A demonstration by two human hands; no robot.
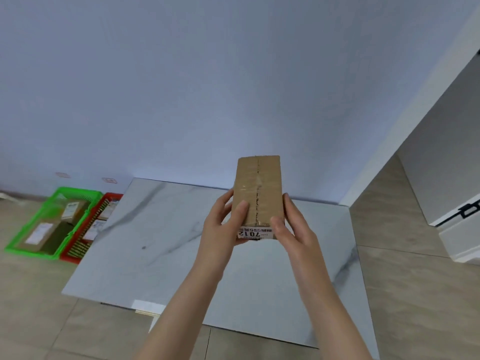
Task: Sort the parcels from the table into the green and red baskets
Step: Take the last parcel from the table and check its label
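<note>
I hold a brown cardboard parcel [259,185] upright above the white marble table [161,229], its taped seam facing me and a white label reading 7012 at its lower end. My left hand [220,227] grips its left side with the thumb on the front. My right hand [288,224] grips its right side, thumb on the front near the label. On the floor at the left stands the green basket [54,196] with two brown parcels inside. The red basket [78,255] sits right beside it, partly hidden by the table, with parcels in it.
A pale wall runs behind the table. White cabinet doors [446,165] with a black handle stand at the right. Beige floor tiles [405,294] surround the table.
</note>
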